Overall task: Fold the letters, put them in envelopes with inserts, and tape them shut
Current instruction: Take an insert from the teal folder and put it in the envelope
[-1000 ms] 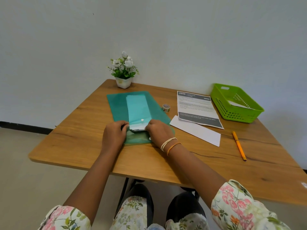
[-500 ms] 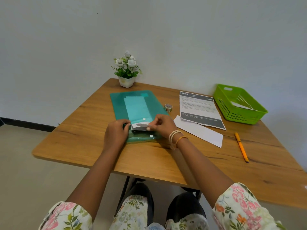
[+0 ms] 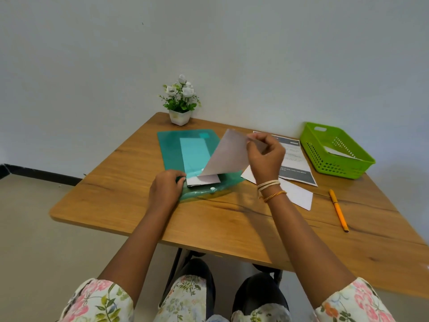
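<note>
A teal plastic folder lies on the table with a pale sheet inside it. My right hand pinches a grey-white paper sheet and holds it raised and tilted above the folder's open near end. More paper pokes out of that opening. My left hand rests on the folder's near left edge, fingers curled against it. A printed letter and a white envelope lie to the right of my right hand.
A green basket holding a white paper stands at the back right. An orange pen lies near the right edge. A small potted plant sits at the back by the wall. The wooden table ends just before my knees.
My right hand has drawn a sheet out of the folder's opening and lifted it up and to the right. My left hand has stayed at the folder's edge.
</note>
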The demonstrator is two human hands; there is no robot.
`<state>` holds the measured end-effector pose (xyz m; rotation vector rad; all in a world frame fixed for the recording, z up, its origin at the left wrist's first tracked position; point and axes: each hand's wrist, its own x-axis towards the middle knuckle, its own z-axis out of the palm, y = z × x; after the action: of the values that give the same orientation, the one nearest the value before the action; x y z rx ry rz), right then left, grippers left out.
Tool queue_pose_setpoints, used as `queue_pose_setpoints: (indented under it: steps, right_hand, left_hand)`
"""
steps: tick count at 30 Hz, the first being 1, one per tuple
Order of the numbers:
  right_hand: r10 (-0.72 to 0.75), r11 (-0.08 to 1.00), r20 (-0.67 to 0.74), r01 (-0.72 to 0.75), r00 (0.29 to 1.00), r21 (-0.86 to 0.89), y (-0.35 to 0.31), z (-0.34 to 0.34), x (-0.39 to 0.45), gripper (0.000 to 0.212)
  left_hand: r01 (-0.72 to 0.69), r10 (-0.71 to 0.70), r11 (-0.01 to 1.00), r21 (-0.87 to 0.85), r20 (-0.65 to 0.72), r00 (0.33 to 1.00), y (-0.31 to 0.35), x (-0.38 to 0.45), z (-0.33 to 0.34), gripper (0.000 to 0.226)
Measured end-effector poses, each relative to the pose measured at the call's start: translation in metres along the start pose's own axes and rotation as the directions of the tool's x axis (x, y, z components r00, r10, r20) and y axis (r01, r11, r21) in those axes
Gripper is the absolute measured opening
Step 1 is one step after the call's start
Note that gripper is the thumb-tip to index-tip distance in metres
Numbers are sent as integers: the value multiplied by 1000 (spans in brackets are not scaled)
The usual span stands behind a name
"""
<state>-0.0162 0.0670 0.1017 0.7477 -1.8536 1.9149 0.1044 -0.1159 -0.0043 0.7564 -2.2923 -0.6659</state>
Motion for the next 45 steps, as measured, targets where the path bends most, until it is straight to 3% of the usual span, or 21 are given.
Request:
queue_pose_setpoints:
  steps: [2, 6, 8, 12, 17, 22, 27, 30, 32, 35, 38, 42, 45]
  right_hand:
    - [1, 999, -121, 5, 993, 43, -9, -5, 16, 16]
    - [23, 997, -268, -1, 963, 83, -17, -18, 44, 14]
    - [43, 996, -322, -15, 946, 89, -17, -24, 53, 13]
    - [107, 989, -415, -53, 904, 140, -16, -32, 63, 13]
    - [78, 988, -356, -24, 931, 154, -20, -32, 52, 24]
    - [15, 980, -308, 47, 951, 193, -23, -31, 44, 23]
    - [-9, 962, -148, 49, 989, 268, -24, -30, 40, 29]
    - [21, 962, 128, -55, 992, 266, -19, -32, 34, 36]
    - [88, 977, 369, -153, 925, 150, -12, -36, 27, 42]
    - [199, 976, 668, -209, 717, -67, 2, -40, 13, 42]
    - [269, 963, 748, -145, 606, -229, 15, -41, 1, 31]
    - [379, 918, 750, -120, 542, -377, 30, -46, -7, 28]
    - [477, 873, 719, -180, 506, -453, 43, -50, -14, 31]
  left_hand:
    - [-17, 17, 1000, 19, -5, 1000, 0, 0, 0, 19]
    - [-54, 53, 997, -57, -22, 998, 4, -6, -4, 61]
    - [-115, 113, 992, -55, -31, 993, 4, -7, -7, 59]
    - [-207, 210, 972, 108, -17, 978, 11, -9, -8, 46]
    - [-333, 354, 883, 330, -4, 935, 14, -10, -4, 54]
    - [-354, 349, 827, 436, 95, 932, 14, -9, -3, 65]
    - [-207, 119, 861, 465, 212, 970, 8, -2, 5, 51]
    - [-211, 98, 847, 488, 248, 964, 8, -1, 7, 54]
    - [-201, 107, 823, 531, 202, 974, 9, -3, 5, 51]
    - [-150, 101, 829, 538, 120, 988, 10, -6, 2, 50]
    - [-152, 113, 879, 451, 113, 987, 11, -6, 2, 52]
    - [-264, 223, 922, 282, 169, 960, 10, -7, 7, 45]
    - [-284, 238, 937, 202, 223, 945, 9, -7, 6, 49]
